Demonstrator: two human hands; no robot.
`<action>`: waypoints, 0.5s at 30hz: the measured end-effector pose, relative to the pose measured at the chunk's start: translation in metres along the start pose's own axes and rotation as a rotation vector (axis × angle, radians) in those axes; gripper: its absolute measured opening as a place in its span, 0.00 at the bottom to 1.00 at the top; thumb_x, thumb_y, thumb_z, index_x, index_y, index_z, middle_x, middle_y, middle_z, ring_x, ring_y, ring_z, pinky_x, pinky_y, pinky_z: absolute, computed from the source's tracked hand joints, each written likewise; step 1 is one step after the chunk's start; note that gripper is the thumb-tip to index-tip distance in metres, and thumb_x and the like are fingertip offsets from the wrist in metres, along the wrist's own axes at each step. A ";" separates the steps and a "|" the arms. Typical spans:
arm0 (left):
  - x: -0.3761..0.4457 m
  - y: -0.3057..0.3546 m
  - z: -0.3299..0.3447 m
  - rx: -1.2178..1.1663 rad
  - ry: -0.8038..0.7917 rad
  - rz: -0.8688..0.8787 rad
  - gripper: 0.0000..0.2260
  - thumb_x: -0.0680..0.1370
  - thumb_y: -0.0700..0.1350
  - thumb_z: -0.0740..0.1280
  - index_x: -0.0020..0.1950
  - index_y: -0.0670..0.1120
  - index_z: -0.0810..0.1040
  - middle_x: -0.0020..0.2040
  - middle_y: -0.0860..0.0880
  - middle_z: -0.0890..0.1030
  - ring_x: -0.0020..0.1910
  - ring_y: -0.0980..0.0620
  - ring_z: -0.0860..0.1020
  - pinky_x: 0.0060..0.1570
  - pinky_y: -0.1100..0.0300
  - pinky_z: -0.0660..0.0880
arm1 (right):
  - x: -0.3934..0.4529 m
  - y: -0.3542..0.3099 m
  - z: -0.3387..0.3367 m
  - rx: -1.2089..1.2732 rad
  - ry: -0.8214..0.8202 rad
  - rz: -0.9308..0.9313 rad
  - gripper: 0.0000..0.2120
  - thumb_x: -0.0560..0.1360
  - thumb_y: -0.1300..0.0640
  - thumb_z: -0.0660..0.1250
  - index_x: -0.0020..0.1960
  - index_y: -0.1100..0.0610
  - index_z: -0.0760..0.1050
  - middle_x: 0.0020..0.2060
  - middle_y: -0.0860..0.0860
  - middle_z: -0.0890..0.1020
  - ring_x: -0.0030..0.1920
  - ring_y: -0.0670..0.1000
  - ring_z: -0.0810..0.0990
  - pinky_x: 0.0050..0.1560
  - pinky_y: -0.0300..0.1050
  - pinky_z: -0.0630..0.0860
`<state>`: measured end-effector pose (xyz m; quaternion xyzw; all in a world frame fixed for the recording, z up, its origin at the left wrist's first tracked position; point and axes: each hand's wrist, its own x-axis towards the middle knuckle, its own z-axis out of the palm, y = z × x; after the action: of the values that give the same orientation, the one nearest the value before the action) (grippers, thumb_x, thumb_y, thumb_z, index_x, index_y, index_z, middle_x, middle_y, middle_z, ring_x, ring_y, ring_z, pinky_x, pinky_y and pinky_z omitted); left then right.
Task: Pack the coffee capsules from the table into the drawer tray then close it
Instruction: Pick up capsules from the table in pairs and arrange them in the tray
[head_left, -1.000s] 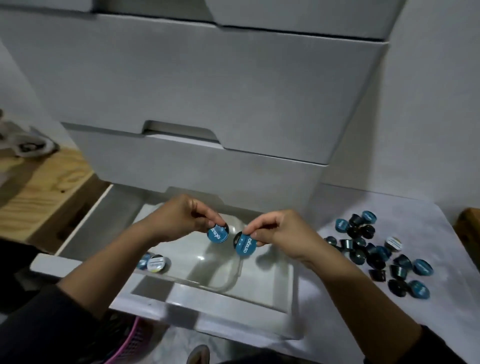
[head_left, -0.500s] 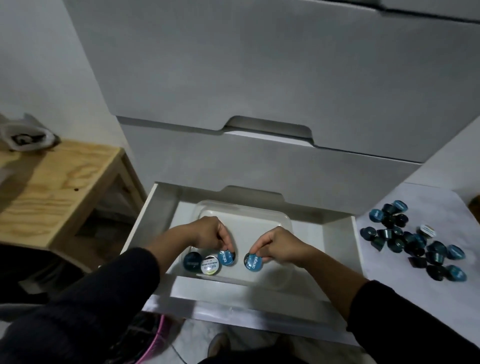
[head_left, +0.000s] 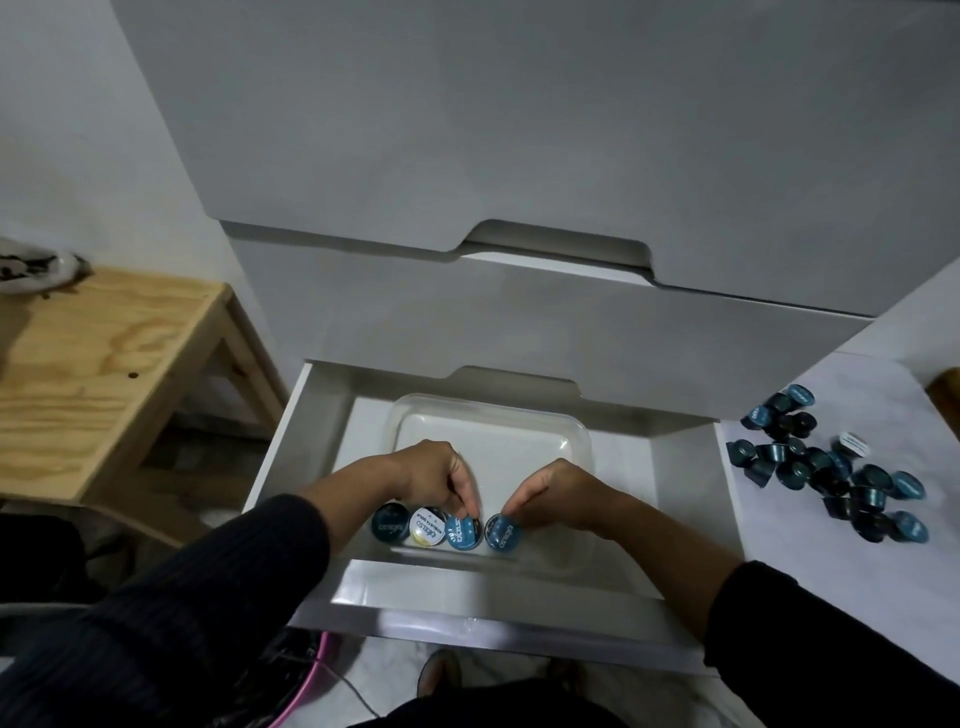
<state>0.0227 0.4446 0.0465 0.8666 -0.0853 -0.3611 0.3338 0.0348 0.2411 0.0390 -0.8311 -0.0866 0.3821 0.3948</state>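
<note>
Capsules (head_left: 503, 531), blue foil lids, round

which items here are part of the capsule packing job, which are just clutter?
Job:
- clear tray in the open drawer
- four capsules lined up along the tray's near edge
- left hand and right hand, each pinching a capsule
- capsule pile on the white table

Lying about:
- wooden side table
- crumpled bag on it
- pink cord on the floor
</note>
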 end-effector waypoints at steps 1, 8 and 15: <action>0.000 0.000 0.000 0.002 -0.011 0.005 0.08 0.72 0.37 0.71 0.48 0.45 0.84 0.38 0.57 0.82 0.32 0.72 0.76 0.37 0.81 0.70 | 0.000 0.000 0.000 -0.011 -0.004 -0.006 0.08 0.68 0.68 0.71 0.47 0.64 0.82 0.43 0.62 0.84 0.40 0.50 0.79 0.50 0.45 0.79; -0.003 -0.003 -0.001 -0.005 -0.029 0.017 0.08 0.71 0.37 0.72 0.48 0.44 0.84 0.38 0.57 0.82 0.33 0.72 0.77 0.39 0.80 0.71 | 0.000 -0.002 0.004 -0.025 -0.048 -0.019 0.08 0.67 0.68 0.71 0.47 0.64 0.82 0.37 0.55 0.83 0.36 0.45 0.78 0.44 0.36 0.78; -0.007 -0.005 -0.001 0.000 -0.019 -0.006 0.08 0.69 0.38 0.74 0.48 0.45 0.84 0.41 0.53 0.83 0.39 0.63 0.79 0.50 0.70 0.75 | -0.004 -0.005 0.003 -0.037 -0.071 -0.004 0.06 0.67 0.65 0.72 0.39 0.55 0.80 0.38 0.55 0.81 0.39 0.48 0.78 0.42 0.37 0.76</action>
<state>0.0174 0.4515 0.0477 0.8634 -0.0859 -0.3705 0.3316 0.0311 0.2440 0.0434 -0.8240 -0.1095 0.4087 0.3768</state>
